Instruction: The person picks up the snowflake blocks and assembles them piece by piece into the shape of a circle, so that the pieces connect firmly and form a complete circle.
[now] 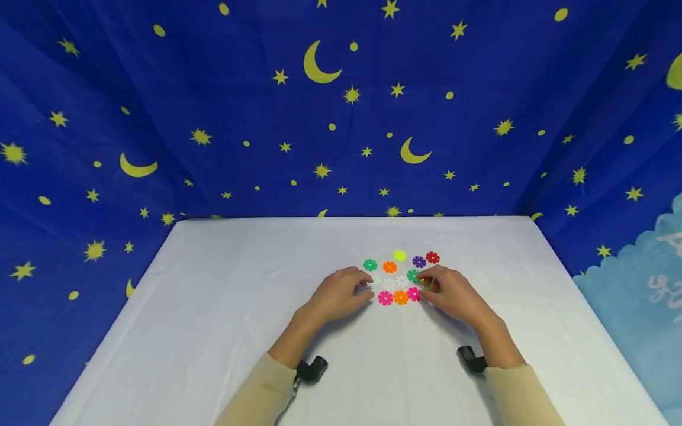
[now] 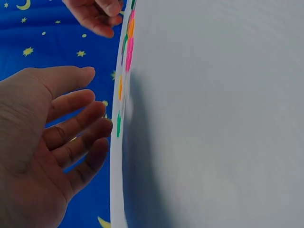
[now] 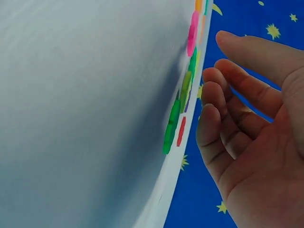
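Note:
Several notched, flower-shaped plastic discs lie flat in a small cluster between my two hands in the head view. At its front are a pink disc [image 1: 385,298], an orange disc [image 1: 401,297] and another pink disc [image 1: 414,294]. White discs [image 1: 399,281] form the middle. My left hand [image 1: 341,294] hovers at the cluster's left side, fingers loosely bent and holding nothing in the left wrist view. On the other side my right hand [image 1: 452,294] is over the right end, partly hiding green and yellow discs. The right wrist view shows its relaxed fingers [image 3: 213,121] with nothing between them.
Behind the white discs lie a green disc [image 1: 370,265], an orange one, a yellow disc [image 1: 399,255], a purple disc [image 1: 418,261] and a red disc [image 1: 433,257]. A white cloth covers the table [image 1: 213,307]. Blue star-patterned curtain [image 1: 256,118] hangs around it.

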`<state>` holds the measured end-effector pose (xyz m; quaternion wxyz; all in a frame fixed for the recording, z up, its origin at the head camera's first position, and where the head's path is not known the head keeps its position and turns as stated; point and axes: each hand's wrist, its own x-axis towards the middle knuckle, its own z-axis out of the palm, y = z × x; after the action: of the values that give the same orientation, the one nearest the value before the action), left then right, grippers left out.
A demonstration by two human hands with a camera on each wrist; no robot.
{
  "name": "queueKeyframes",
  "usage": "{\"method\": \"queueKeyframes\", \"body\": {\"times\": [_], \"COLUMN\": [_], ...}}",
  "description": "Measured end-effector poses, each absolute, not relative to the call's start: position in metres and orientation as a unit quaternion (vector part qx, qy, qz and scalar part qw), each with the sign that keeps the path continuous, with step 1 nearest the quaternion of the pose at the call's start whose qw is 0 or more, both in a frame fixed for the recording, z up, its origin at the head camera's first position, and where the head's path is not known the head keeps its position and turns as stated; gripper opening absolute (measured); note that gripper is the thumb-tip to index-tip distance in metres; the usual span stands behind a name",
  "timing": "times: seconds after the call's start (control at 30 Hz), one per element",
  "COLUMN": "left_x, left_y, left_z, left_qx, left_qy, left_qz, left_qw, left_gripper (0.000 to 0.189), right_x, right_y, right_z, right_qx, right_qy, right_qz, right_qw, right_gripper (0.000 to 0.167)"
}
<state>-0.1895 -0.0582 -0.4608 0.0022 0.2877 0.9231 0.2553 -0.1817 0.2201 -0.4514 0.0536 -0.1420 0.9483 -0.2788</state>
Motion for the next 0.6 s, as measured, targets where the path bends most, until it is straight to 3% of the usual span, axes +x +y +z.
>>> {"method": "queueKeyframes", "body": {"times": [0.6], "left_x": [-0.190], "left_y": [-0.027], "left_z": [-0.472], "left_qx": [0.290], "left_qy": [0.935], "left_qz": [0.197], "left_qw": [0.063], "left_gripper": [0.031], "right_x": [-0.184], "right_y": [0.217], "right_z": [-0.461], "right_qx": [-0.170], "right_qy": [0.946], "right_qz": [-0.266], "right_qw": [0.070], "right_gripper": [0.028]}}
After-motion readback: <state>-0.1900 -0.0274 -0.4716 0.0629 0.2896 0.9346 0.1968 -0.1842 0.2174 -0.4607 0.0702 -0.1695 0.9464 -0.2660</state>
